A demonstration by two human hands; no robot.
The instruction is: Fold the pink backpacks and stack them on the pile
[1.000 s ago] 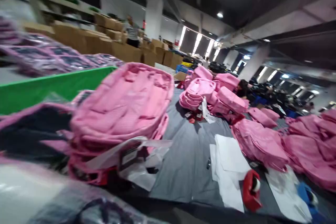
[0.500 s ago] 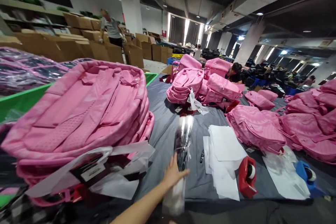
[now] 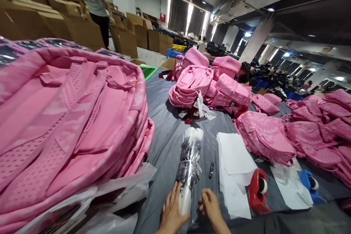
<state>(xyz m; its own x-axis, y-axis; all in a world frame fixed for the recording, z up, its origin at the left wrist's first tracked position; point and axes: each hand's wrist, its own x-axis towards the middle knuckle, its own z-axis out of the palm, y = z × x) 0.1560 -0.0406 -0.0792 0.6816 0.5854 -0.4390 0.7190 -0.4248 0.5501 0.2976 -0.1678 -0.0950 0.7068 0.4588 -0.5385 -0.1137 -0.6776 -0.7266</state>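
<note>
A long bundle of clear plastic-wrapped sleeves or bags point(image 3: 189, 153), rolled up with white ends and dark print, lies on the grey cloth and is tied round the middle. My left hand point(image 3: 172, 208) rests on the near left side of it, fingers stretched out. Just right of the bundle is my right hand point(image 3: 211, 208), apart from it, with fingers curled in and nothing visible in them. Small black thread snips point(image 3: 211, 170) lie beyond that hand. Loose white paper sheets point(image 3: 237, 168) are spread to its right.
A stack of pink backpacks point(image 3: 82, 117) rises close on the left. More pink backpacks point(image 3: 194, 84) are piled ahead, and others point(image 3: 264, 133) to the right. A red tape dispenser point(image 3: 257, 192) and a blue one point(image 3: 309, 184) stand by the paper. Behind, a person point(image 3: 94, 7) stands among cardboard boxes.
The bundle now lies on the cloth, no longer blurred. My left hand has shifted down to its near end, and my right hand has come into view beside it. The view has turned slightly.
</note>
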